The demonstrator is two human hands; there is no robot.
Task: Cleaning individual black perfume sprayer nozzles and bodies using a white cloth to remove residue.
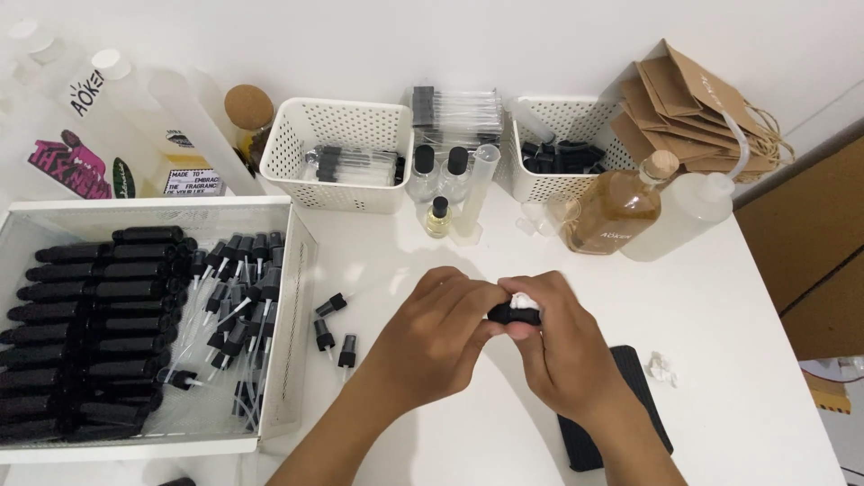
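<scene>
Both my hands meet over the middle of the white table [738, 297]. My left hand [432, 333] and my right hand [558, 346] together grip a small black bottle [515, 314] with something white at its top. The fingers cover most of it. Three loose black spray pumps [331, 328] lie just left of my left hand. A white tray [292, 315] at the left holds rows of black bottles [90, 333] and a pile of black spray pumps [234, 306] with white tubes.
At the back stand two white perforated baskets [342, 189] [531, 184], small clear bottles [438, 216], a plastic measuring cylinder [477, 193], an amber bottle with a cork [621, 211], a white squeeze bottle [688, 211] and brown paper bags [693, 108]. A black mat [630, 387] lies under my right wrist.
</scene>
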